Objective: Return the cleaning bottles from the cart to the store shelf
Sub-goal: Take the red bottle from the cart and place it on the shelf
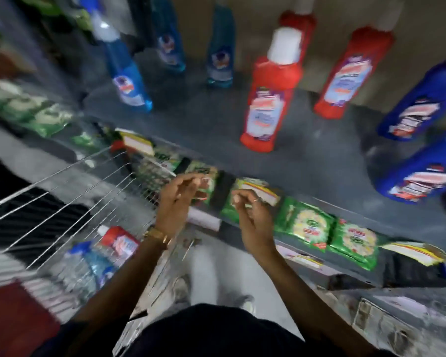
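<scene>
The view is motion-blurred. On the dark grey store shelf (319,155) stand several cleaning bottles: a red one with a white cap (271,99) near the front, another red one (350,73) behind it, light blue ones (129,78) at the left and dark blue ones (417,109) at the right. The wire cart (70,202) at the lower left holds a red bottle (119,243) and a pale blue bottle (93,264). My left hand (178,199) and my right hand (250,215) hover empty, fingers loosely apart, below the shelf's front edge, between cart and shelf.
Green packets (307,222) line the lower shelf under the bottles, with more green packets (31,112) at the far left. Yellow price tags (137,143) hang on the shelf edge. A grey floor (216,269) shows beneath my arms.
</scene>
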Motion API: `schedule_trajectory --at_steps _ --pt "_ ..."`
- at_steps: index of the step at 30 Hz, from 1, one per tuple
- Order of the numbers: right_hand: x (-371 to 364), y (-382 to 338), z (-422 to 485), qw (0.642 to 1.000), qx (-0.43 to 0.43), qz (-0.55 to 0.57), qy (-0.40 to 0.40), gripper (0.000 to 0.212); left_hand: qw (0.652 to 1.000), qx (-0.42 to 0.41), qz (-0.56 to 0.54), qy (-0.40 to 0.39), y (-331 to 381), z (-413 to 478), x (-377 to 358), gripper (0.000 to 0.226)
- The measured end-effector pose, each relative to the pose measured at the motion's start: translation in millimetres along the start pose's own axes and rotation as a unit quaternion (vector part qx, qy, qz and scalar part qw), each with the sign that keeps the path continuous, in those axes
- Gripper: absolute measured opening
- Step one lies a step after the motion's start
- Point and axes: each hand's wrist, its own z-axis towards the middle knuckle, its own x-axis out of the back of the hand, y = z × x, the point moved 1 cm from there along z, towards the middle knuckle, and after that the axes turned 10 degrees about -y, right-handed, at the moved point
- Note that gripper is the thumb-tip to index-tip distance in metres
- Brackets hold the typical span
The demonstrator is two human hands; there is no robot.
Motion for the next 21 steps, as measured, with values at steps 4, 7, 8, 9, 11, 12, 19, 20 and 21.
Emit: schedule_trajectory --at_steps 4,7,8,9,11,12,19,20,21 --pt "-107.2 -18.3 32.7 0.985 -0.003 -0.054 -0.163 0.028 0.984 0.116 -0.019 0.132 -53.8 -24.5 114.7 0.016" --pt "-178.0 -21.9 54.5 0.962 -0.01 -0.117 -0.245 0.022 0.961 0.223 -0.02 0.16 -103.2 -41.8 173.5 0.018" --pt "-199.7 -19.3 61.2 0.95 -0.007 -0.149 -0.273 0.021 0.951 0.265 -0.02 0.158 -120.7 -46.4 187.4 0.014" --pt "-220.5 -15.1 67.9 0.936 -0.007 -0.188 -0.298 0.022 0.939 0.305 -0.019 0.155 -137.6 -49.2 199.5 0.008" --pt "-246.4 -0.8 73.3 0.901 -0.032 -0.287 -0.323 0.03 0.911 0.387 0.001 0.145 -169.1 -51.7 210.5 0.016" --pt "-251.7 6.2 73.6 0.881 -0.044 -0.34 -0.326 0.034 0.898 0.416 0.012 0.141 -178.9 -50.9 211.5 0.015" --pt "-276.8 29.9 76.9 0.827 -0.031 -0.488 -0.279 0.03 0.854 0.495 0.113 0.113 -268.8 -42.7 226.8 0.052" --pt "-277.0 30.9 77.6 0.824 -0.03 -0.492 -0.28 0.029 0.854 0.498 0.08 0.128 -277.4 -39.0 227.2 0.051" --pt "-277.8 31.2 78.8 0.818 -0.027 -0.499 -0.284 0.029 0.85 0.504 0.048 0.146 -285.2 -35.6 228.0 0.049"
